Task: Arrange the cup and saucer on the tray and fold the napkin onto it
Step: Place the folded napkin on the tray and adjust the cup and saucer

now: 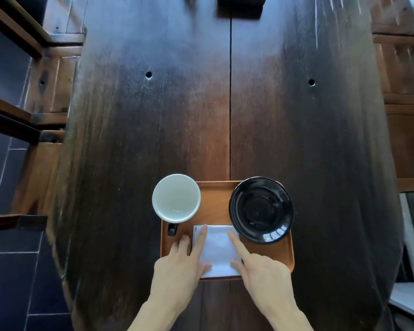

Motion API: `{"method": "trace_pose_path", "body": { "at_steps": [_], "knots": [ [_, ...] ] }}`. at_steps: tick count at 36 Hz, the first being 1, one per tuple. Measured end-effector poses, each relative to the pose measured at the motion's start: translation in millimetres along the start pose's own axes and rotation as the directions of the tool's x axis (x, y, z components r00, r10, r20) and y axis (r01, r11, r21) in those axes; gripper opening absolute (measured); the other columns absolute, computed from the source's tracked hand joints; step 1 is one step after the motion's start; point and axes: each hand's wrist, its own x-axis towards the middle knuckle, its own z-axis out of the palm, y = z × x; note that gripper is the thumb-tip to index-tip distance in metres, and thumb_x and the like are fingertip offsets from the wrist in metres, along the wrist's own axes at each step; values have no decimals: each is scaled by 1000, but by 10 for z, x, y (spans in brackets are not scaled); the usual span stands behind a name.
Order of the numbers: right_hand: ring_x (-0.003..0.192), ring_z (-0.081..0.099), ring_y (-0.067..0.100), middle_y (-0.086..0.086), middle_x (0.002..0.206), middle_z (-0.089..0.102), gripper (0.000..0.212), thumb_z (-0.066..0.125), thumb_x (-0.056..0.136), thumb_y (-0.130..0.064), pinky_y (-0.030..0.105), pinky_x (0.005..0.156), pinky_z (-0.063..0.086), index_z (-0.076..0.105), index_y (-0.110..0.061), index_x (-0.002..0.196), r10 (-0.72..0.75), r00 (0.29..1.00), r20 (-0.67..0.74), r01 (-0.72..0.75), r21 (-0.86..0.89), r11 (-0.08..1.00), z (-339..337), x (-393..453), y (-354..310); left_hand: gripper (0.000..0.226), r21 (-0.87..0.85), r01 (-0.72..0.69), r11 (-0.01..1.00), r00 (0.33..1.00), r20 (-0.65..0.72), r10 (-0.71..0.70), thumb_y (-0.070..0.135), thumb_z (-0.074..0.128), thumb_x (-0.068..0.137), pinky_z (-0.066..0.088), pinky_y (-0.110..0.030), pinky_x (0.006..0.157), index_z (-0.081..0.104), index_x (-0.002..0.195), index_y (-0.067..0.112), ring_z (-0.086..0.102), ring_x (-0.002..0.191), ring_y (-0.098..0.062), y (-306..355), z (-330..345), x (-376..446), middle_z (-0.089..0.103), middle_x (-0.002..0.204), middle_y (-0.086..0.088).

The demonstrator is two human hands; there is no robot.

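Observation:
A wooden tray (216, 187) lies at the near end of the dark table. On its left stands a cup (176, 198), white inside, with a black handle pointing toward me. A glossy black saucer (261, 209) sits on the tray's right side, overhanging the rim. A folded white napkin (219, 250) lies on the tray's near middle. My left hand (181, 266) presses the napkin's left edge with a straight index finger and thumb. My right hand (258, 263) presses its right edge the same way.
The long dark wooden table (230, 103) stretches away from me, with a seam down its middle and two small holes. Wooden benches flank it on the left (46, 91) and right (404, 91). A dark object (239, 7) sits at the far end.

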Motion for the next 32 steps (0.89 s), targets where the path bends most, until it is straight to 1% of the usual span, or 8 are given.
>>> {"method": "trace_pose_path", "body": {
  "at_steps": [2,3,10,14,19,22,25,32],
  "knots": [
    [34,43,9,-5,42,47,92,69,85,-50,26,35,39,7,-48,154,11,1000,-10,-11,14,1000,-6,-35,76,98,-4,26,1000,995,91,-25,59,77,69,39,-23,34,36,149,22,65,68,-19,1,26,-53,67,92,-8],
    [35,43,9,-5,43,47,92,68,87,-50,26,36,40,4,-50,153,12,1000,-2,-12,16,1000,-15,-53,98,97,6,8,1000,1000,20,-8,57,81,65,38,-23,32,41,146,21,63,63,-19,-36,102,-66,65,87,-7],
    [32,40,8,-5,41,43,106,78,78,-48,24,32,33,2,-52,152,42,999,-27,-42,20,999,-10,-61,45,102,-96,27,995,998,-48,-32,50,90,54,30,-22,30,43,141,23,53,56,-16,-4,227,-100,56,83,-6],
    [34,41,5,-7,43,44,96,77,78,-47,25,29,34,15,-55,151,98,995,1,-98,65,993,-37,-89,-5,104,-134,32,990,994,-104,-47,49,90,54,32,-20,28,41,143,25,55,57,-13,3,243,-90,55,84,-3],
    [41,49,8,-7,49,50,55,84,74,-35,24,38,45,64,-47,124,139,986,-94,-117,209,971,9,-103,-63,81,-188,0,982,991,-130,-25,42,88,61,42,-18,36,60,134,21,58,59,-13,-8,217,-123,60,80,4],
    [57,60,8,-10,59,57,15,61,92,-48,26,55,53,57,-39,103,242,966,-93,-209,273,939,-22,-127,-165,64,-344,34,939,988,-130,-83,31,84,71,46,-16,44,64,131,23,60,63,-12,30,244,-181,60,83,8],
    [67,66,10,-9,68,63,26,34,100,-56,29,65,54,41,-32,92,335,942,-4,-322,264,909,1,-98,-240,54,-505,109,856,976,-108,-188,27,63,93,48,-16,59,46,143,36,57,76,-11,62,290,-211,51,95,12],
    [60,63,14,-4,66,61,27,26,103,-50,30,55,53,39,-30,90,262,965,16,-261,170,950,75,-58,-272,54,-595,147,790,964,-92,-249,23,52,100,44,-12,81,33,149,35,54,94,-7,132,313,-124,48,99,16]
  ]
}}
